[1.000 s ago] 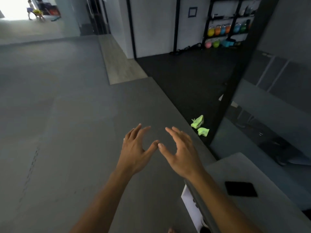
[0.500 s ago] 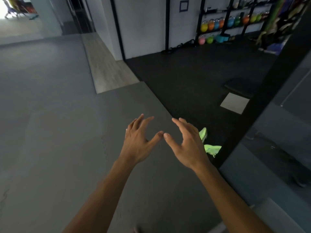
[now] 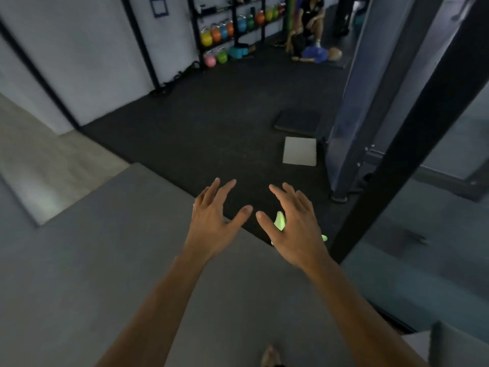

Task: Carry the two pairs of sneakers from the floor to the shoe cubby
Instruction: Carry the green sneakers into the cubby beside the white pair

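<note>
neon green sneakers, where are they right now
In the head view the neon green sneakers lie on the dark floor mat, right of centre, mostly hidden behind the right hand and beside the black post.

You look down and forward from head height, both hands close at frame center, gym floor (image 3: pixel 211 123) stretching beyond.

The scene is dimly and evenly lit, with a cool grey cast and no hard shadows; the black rubber gym floor (image 3: pixel 211 133) is rendered almost featureless. Motion blur is seen toward nine o'clock on the pale wood-look floor strip (image 3: pixel 39 160), and straight lines are bowed at the edges. Only the neon-green sneakers (image 3: pixel 280 221) appear overbright.
</note>
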`<state>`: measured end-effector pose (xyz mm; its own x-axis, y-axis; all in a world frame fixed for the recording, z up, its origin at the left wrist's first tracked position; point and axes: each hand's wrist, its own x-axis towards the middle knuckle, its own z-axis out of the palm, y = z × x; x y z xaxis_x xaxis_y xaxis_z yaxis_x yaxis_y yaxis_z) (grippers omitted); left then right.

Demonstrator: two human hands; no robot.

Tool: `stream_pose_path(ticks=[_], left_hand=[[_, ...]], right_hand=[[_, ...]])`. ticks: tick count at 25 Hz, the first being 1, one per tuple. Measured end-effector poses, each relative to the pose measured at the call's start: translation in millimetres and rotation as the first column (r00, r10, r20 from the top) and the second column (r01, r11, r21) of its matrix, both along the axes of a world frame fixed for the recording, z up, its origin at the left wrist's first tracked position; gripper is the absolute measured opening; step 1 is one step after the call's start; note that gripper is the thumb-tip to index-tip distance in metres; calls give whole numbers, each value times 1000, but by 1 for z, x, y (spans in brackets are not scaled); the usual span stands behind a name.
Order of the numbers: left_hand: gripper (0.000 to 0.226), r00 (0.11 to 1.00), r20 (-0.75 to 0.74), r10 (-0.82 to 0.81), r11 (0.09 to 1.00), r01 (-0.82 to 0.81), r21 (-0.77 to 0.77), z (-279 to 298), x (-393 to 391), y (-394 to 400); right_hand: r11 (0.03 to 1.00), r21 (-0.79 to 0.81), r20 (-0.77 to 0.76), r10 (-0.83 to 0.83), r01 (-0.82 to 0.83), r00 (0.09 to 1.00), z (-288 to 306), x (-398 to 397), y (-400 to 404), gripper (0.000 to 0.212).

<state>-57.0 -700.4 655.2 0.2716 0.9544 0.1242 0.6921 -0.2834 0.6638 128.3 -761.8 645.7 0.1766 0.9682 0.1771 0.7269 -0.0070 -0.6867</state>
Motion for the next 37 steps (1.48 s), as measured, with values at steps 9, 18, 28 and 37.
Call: stream_pose_path(ticks=[9,18,28,37], left_hand=[[73,989,-41,-141,989,142,31,-17,82,230],[74,898,-28,-439,898,438,-29,-126,174,408],[76,854,-119,-506,858,485,-169,-575,270,486],[79,892,-145,-429,885,382,-267,-917,299,487]], right_hand=[[989,-23,56,-143,145,988,-17,69,203,70],[924,-21,191,-372,382,909,-84,125,338,70],[795,-202,123,-559,572,820,-514,202,412,68],[664,-327,45,-699,672,713,-885,238,409,67]])
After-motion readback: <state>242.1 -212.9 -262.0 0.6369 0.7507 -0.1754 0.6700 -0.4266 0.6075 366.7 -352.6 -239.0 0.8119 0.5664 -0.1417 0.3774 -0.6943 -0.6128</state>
